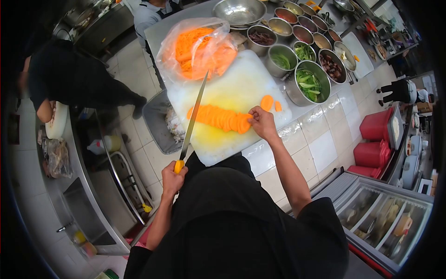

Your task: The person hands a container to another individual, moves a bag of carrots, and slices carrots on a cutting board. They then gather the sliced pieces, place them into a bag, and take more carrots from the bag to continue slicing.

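My left hand (173,178) is closed around the yellow handle of a long kitchen knife (195,113). Its blade points away from me and crosses the left end of a row of overlapping carrot slices (223,119). At the row's right end, the bent fingers of my right hand (263,123) pinch the last slices. Beneath lies a white cutting board (209,151) with yellow-orange stains. Two loose carrot pieces (266,102) rest beyond my right hand. On the board's far part sits a clear plastic bag (197,49) full of shredded carrot.
Several metal containers of cut vegetables (310,83) stand at the far right, near a wide metal bowl (239,11). A grey bin (160,122) holding scraps is left of the board. One person in black (76,79) works at the left; another person (151,16) stands beyond the table.
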A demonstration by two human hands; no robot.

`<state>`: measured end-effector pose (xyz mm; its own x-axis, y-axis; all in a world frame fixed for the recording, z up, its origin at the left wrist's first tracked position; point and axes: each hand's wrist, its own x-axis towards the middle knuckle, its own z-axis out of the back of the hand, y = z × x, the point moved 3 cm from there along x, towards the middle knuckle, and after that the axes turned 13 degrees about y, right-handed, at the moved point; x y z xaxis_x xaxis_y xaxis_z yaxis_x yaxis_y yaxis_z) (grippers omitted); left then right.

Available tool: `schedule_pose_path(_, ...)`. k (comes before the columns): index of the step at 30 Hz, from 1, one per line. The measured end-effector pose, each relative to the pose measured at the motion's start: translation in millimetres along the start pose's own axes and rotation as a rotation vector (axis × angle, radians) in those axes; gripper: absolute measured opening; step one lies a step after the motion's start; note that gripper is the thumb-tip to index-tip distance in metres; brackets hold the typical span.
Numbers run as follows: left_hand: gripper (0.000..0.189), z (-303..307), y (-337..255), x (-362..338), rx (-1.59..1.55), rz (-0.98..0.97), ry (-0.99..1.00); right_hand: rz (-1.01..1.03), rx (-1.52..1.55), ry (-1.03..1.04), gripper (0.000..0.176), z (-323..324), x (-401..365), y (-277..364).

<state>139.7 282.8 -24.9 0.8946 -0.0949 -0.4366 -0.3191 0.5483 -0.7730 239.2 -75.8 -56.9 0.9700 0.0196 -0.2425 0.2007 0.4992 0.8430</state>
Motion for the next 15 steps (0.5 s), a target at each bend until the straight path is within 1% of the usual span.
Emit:
schedule_pose_path(1,0.02,-0.2,0.4,0.6,0.011,-0.002,0.001,-0.002,0.001,-0.004,0.024,-3.5,-1.1,1.5)
schedule_pose_path(3,0.019,-0.6,-0.9,0.4,-0.005,0.007,0.006,0.03,-0.072,-0.095,0.025,-5.6,-5.2,4.5)
schedule_pose_path(4,0.018,-0.7,-2.2,-0.1,-0.024,0.017,0.007,0.028,-0.073,-0.098,0.025,-4.6,-8.0,7.6)
schedule_pose_path(6,0.017,0.8,-7.5,-1.6,-0.023,0.051,0.03,0.088,-0.122,-0.178,0.027,1.4,-13.3,18.2)
schedule_pose_path(7,0.015,1.2,-8.4,-1.7,-0.022,0.087,0.048,0.089,-0.123,-0.177,0.027,6.1,-11.0,16.3)
schedule_pose_path(9,0.015,1.8,-7.0,-2.0,-0.031,0.08,0.046,0.056,-0.094,-0.24,0.03,28.9,-0.9,5.6)
schedule_pose_path(11,0.016,0.6,-4.2,-2.6,-0.038,0.072,0.049,0.052,-0.34,-0.271,0.037,59.8,9.1,2.2)
schedule_pose_path(12,0.016,-0.1,-2.8,-1.6,-0.045,0.046,0.034,0.051,-0.34,-0.272,0.037,67.9,14.4,1.0)
schedule_pose_path(13,0.018,-0.2,-3.0,-1.2,-0.051,0.017,0.021,-0.006,-0.401,-0.22,0.041,73.5,19.2,-0.7)
schedule_pose_path(14,0.018,-0.7,-4.2,-0.7,-0.05,0.012,0.024,-0.063,-0.461,-0.17,0.046,77.6,23.3,-2.2)
schedule_pose_path(15,0.018,-1.3,-5.6,-0.4,-0.049,0.027,0.027,-0.061,-0.462,-0.174,0.046,81.1,27.3,-1.6)
